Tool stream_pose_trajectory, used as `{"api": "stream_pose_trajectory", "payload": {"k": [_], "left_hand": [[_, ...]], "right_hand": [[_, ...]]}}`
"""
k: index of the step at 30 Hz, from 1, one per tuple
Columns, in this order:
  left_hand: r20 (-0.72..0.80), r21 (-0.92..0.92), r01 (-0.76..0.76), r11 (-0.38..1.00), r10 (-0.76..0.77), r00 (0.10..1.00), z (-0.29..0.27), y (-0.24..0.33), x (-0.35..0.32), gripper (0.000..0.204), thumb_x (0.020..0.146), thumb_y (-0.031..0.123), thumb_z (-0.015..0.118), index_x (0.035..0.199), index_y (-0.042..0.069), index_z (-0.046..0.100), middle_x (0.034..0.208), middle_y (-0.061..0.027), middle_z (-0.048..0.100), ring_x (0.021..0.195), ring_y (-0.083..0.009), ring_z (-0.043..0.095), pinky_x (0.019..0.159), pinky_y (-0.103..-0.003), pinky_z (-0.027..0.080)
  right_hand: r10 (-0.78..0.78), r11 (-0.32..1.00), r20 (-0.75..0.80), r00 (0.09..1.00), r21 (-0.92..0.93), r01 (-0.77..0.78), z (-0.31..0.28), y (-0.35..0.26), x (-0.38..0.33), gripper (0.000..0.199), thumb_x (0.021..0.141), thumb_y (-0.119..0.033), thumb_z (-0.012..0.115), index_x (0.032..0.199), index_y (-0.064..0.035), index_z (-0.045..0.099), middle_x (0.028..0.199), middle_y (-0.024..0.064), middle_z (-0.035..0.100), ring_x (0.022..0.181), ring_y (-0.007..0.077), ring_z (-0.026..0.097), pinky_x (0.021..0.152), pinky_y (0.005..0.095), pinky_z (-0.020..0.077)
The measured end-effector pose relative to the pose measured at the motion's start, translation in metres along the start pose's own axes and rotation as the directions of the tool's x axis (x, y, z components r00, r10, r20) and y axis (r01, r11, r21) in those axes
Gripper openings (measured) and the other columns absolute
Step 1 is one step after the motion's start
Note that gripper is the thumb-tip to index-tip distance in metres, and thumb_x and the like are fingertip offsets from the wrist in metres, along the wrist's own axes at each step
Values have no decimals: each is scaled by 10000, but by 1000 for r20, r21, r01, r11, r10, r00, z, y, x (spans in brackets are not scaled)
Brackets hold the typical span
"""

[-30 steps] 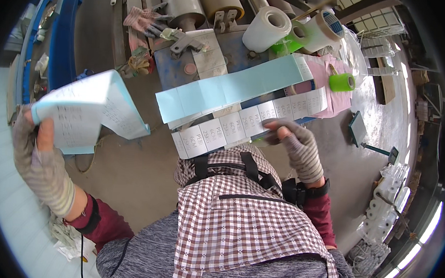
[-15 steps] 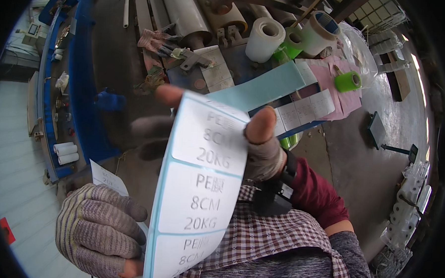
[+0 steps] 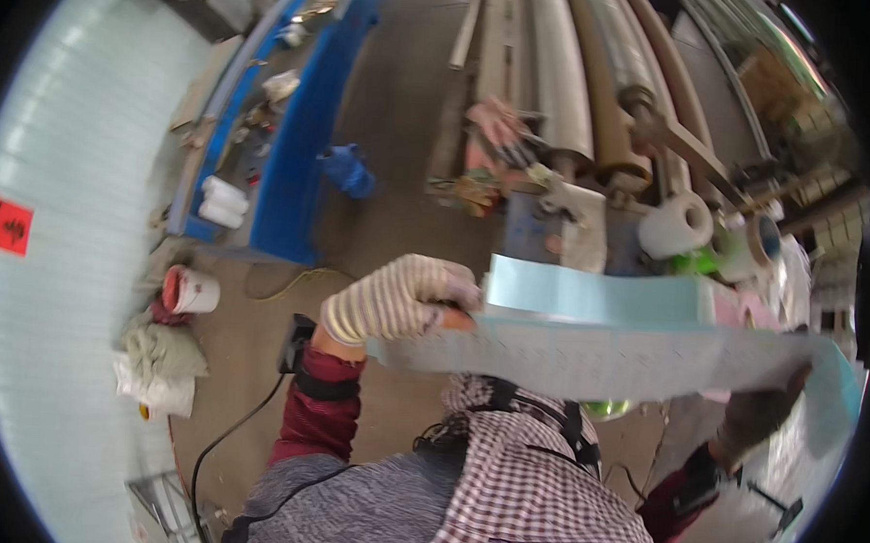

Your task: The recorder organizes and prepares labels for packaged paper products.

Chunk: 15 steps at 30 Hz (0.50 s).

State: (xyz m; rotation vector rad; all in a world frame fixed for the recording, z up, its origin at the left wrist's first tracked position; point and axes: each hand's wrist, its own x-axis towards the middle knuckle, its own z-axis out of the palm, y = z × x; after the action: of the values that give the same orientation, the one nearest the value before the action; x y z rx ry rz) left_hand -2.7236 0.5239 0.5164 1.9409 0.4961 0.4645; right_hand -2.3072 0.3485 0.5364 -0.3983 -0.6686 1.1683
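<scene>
A long strip of white labels on pale blue backing (image 3: 567, 363) is stretched across in front of my chest. At its left end my left hand (image 3: 405, 301), in a striped glove with bare fingertips, pinches the strip's edge. My right hand (image 3: 761, 410), gloved and in shadow, grips the strip near its right end. Past that hand the strip's blue end curls downward. Print on the labels is blurred. Just beyond the strip, a wider light blue band (image 3: 589, 293) lies on the bench, partly covered by it.
Long metal rollers (image 3: 560, 73) stand ahead, with a white film roll (image 3: 678, 226) at their near end. Work gloves (image 3: 500, 124) lie left of the rollers. A blue machine frame (image 3: 308, 169) runs along the left. A white bucket (image 3: 193, 290) is on the floor.
My hands have moved apart, and the label strip, upright and bunched before, is now stretched sideways between them. The view has swung left, so the bench appears farther right.
</scene>
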Motion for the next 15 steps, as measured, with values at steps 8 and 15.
{"api": "stream_pose_trajectory", "payload": {"k": [8,15], "left_hand": [[64,-78,491,868,-487,871,25,-39,26,173,717,81,702,776,-15,571,658,2,482,620,-81,436,570,-236,373],[140,-31,536,844,-527,838,46,-53,51,139,729,62,706,741,6,580,640,53,441,593,-37,379,519,-206,324]], "right_hand": [[-304,943,-630,715,-306,131,-83,37,10,344,822,-102,659,1131,-10,541,1082,89,608,1015,232,589,910,371,472],[-308,930,-789,531,-369,-8,-124,36,-37,368,799,-120,688,1125,-12,553,1045,108,618,962,279,610,806,429,530]]}}
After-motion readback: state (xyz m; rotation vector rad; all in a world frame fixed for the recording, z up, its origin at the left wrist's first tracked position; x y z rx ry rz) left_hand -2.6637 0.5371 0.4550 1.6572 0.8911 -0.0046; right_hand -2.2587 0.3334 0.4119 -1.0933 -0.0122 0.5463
